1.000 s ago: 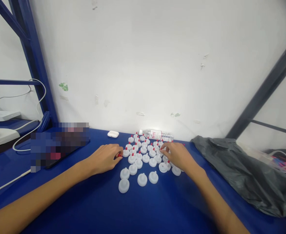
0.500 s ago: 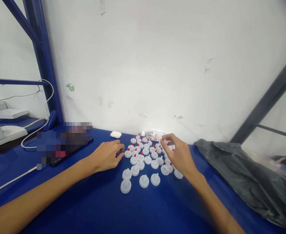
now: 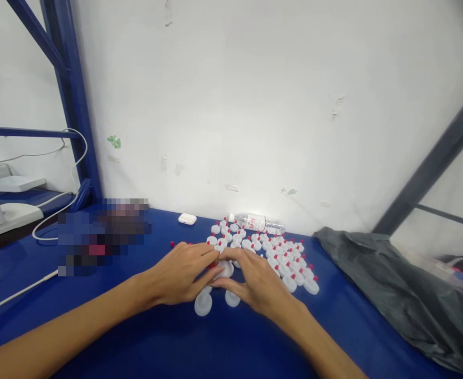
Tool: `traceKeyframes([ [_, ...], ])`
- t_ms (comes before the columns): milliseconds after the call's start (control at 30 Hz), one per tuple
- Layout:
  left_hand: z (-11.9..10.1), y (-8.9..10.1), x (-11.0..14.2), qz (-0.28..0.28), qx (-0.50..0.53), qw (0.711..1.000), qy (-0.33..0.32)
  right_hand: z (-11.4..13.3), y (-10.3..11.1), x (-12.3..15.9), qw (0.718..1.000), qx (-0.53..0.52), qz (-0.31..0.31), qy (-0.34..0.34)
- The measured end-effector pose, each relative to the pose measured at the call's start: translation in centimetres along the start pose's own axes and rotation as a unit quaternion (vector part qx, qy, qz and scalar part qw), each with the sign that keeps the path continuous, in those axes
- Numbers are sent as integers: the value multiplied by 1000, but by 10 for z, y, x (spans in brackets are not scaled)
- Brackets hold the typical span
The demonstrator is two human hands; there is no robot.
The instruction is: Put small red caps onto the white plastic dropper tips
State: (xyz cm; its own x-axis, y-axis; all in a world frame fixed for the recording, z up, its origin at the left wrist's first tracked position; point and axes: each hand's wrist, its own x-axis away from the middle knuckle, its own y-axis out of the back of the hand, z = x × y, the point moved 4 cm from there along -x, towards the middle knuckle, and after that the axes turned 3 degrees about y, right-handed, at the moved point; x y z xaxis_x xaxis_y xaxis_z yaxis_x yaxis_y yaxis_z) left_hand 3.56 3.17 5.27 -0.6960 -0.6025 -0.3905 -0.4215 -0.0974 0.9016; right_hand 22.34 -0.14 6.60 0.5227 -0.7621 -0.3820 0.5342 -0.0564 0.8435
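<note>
My left hand [image 3: 188, 271] is closed, thumb and fingertips pinched round a small red tip cap [image 3: 211, 266]. Facing it, my right hand [image 3: 257, 276] curls its thumb and index finger round a translucent white nozzle cap [image 3: 227, 269]. The fingertips of both hands meet there and partly hide the two pieces, so whether the red tip sits on the nozzle cannot be told. Just in front lie white nozzle caps without red tips, including one nozzle cap [image 3: 203, 304] at the near left. Several nozzle caps with red tips [image 3: 289, 283] stand behind and to the right.
A clear labelled bottle [image 3: 259, 222] lies along the wall. Left of it sits a white earbud case [image 3: 187, 219]. A loose red tip [image 3: 172, 243] shows behind my left hand. Dark grey plastic sheeting [image 3: 393, 289] covers the right side; a white cable [image 3: 22, 295] runs at left.
My right hand has moved left and nearer, from the far red-tipped caps to the white nozzle caps. My left hand has shifted right to meet it.
</note>
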Motion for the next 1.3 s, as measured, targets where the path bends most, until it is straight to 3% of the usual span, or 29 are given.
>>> traceKeyframes([
  [133,-2,-1,-3,-19,28,999,23,-6,3,-2,999,8,-36,34],
  [233,6,6,-4,-63,83,991,83,-31,21,-2,992,55,-97,54],
  [300,17,13,-4,-93,94,983,127,-56,41,1,984,89,-149,22],
  [400,32,20,-5,-97,53,980,166,-90,67,7,967,140,-196,-84],
  [500,39,17,-7,-49,-11,984,168,-102,72,8,962,173,-169,-124],
  [633,37,10,-8,8,-38,987,155,-100,62,5,962,214,-91,-145],
  [867,35,2,-6,80,-73,986,126,-104,52,3,964,204,-7,-172],
  [1133,37,0,-5,107,-96,981,128,-101,77,11,962,175,-18,-210],
  [1300,39,-1,-5,108,-107,980,132,-94,86,19,978,68,49,-191],
])
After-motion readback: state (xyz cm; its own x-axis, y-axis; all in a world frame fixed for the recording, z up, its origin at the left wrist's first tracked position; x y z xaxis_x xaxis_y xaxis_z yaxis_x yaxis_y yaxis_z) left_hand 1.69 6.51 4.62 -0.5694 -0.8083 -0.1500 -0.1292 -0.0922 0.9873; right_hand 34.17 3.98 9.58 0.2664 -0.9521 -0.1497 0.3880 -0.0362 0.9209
